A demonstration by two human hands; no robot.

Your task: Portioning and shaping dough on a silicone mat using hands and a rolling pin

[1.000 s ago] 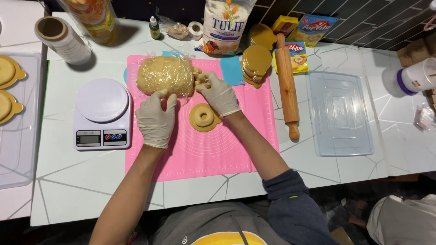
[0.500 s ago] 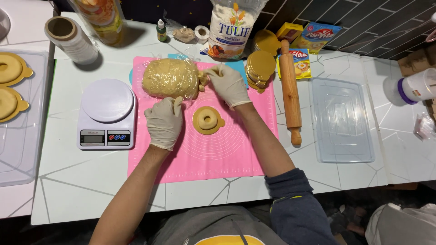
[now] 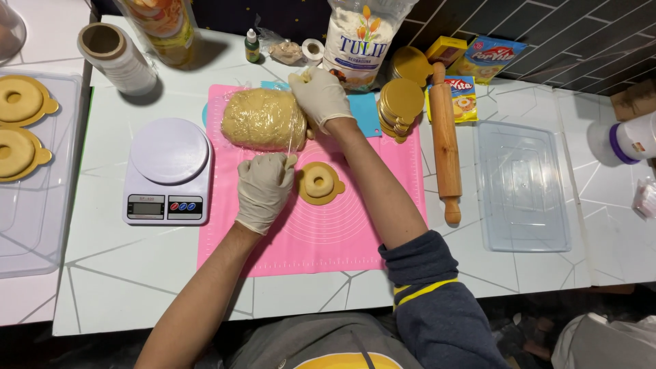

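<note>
A big lump of yellow dough in clear plastic wrap lies at the far end of a pink mat. My gloved left hand rests on the mat just below the lump, curled around a small piece of dough that pokes out by the thumb. Right beside it sits a ring-shaped dough piece on a gold disc. My gloved right hand is at the lump's upper right corner, fingers pinched on the edge of the plastic wrap.
A white kitchen scale stands left of the mat. A rolling pin, a stack of gold discs and a clear plastic lid lie to the right. A flour bag stands behind. The left tray holds dough rings.
My right hand has moved from the lump's right side up to its far right corner, drawing the wrap. My left hand has stayed almost where it was.
</note>
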